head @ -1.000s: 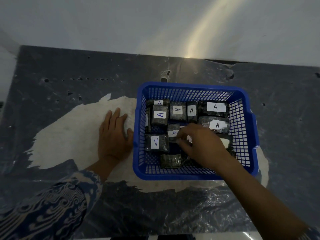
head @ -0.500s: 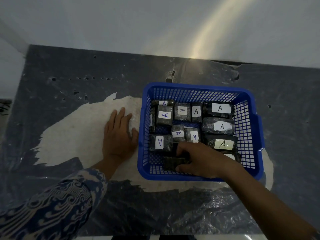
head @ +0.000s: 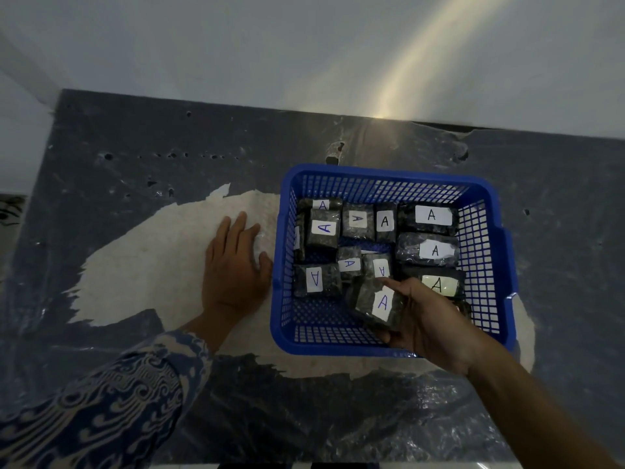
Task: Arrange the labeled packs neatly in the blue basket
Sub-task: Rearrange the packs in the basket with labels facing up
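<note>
One pack sits in my right hand, the grip closed around it with its "A" label turned up, lifted over the near bare floor of the blue basket, probably so it can match its neighbours. My left hand lies flat and empty on the desk, touching the basket's left wall, likely to steady it.
</note>
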`<state>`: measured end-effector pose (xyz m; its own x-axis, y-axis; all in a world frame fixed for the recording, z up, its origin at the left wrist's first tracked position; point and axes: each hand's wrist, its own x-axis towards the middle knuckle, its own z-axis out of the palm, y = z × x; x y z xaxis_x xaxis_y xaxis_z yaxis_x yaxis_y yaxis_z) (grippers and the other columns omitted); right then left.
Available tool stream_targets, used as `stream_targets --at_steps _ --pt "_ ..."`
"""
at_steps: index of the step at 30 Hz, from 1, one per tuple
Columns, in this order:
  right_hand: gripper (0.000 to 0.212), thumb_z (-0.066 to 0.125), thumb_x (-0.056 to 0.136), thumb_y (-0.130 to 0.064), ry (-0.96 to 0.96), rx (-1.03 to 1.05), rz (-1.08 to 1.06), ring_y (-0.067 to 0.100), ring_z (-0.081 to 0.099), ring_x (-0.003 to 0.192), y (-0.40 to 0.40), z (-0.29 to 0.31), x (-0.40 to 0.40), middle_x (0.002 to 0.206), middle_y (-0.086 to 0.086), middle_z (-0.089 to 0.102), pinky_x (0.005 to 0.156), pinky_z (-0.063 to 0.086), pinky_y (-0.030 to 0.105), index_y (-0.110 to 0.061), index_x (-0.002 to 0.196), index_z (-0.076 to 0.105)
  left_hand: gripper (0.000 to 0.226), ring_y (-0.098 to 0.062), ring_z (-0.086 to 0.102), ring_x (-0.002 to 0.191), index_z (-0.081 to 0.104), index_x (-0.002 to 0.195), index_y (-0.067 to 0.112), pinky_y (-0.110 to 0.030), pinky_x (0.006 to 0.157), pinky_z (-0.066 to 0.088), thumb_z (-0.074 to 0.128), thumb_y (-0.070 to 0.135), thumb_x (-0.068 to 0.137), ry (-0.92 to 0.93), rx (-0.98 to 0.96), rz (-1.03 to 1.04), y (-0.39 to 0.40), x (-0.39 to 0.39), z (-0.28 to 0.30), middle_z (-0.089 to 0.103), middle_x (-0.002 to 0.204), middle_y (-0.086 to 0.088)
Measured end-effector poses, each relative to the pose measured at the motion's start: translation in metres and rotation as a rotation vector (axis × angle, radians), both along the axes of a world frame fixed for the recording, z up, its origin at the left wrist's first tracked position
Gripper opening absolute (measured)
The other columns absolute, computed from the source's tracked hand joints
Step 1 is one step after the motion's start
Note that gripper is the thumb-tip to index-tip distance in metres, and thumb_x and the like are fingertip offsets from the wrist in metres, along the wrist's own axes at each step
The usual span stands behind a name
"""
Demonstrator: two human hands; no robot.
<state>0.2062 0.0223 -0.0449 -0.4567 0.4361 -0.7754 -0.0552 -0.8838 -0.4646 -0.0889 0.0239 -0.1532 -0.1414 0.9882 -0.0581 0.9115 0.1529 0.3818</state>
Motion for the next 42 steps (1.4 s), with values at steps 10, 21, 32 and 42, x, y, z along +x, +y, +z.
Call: stream_targets --at_steps 10,21,32,42 --pt "0.060 0.055 0.072 -0.080 -0.581 0.382 0.492 -0.004 0.061 0.055 -0.001 0.001 -0.033 0.071 -0.012 0.069 0.054 0.043 0.020 -0.025 0.096 0.059 0.056 -0.025 0.017 0.152 0.044 0.145 0.017 -0.043 0.120 0.014 0.037 0.042 0.095 0.008 -0.008 0.001 0.000 0.000 -0.002 0.029 0.162 -0.007" --pt "0.055 0.043 0.082 -0.079 -1.153 0.788 0.752 0.006 0.048 0.063 -0.027 -0.016 -0.063 0.073 -0.010 0.055 0.046 0.031 0.022 -0.027 0.091 0.060 0.055 -0.024 0.017 0.152 0.043 0.145 0.019 -0.044 0.120 0.016 0.038 0.042 0.095 0.000 -0.003 0.004 0.000 -0.002 -0.006 0.030 0.162 -0.005" --pt "0.024 0.068 0.087 -0.040 -1.172 1.116 0.960 0.020 0.061 0.094 0.026 0.004 0.018 0.108 -0.005 0.068 0.077 0.050 0.034 -0.037 0.111 0.070 0.057 -0.028 0.019 0.151 0.046 0.144 0.015 -0.047 0.120 0.018 0.035 0.042 0.095 -0.010 0.022 -0.007 0.000 -0.003 -0.004 0.031 0.161 -0.008" --pt "0.055 0.069 0.077 -0.054 -1.163 1.248 1.281 0.020 0.046 0.107 0.018 -0.023 -0.005 0.118 -0.004 0.055 0.083 0.035 0.034 -0.031 0.125 0.055 0.056 -0.027 0.017 0.152 0.043 0.145 0.016 -0.047 0.120 0.018 0.039 0.040 0.095 0.021 0.005 -0.012 -0.001 -0.002 -0.007 0.029 0.162 -0.008"
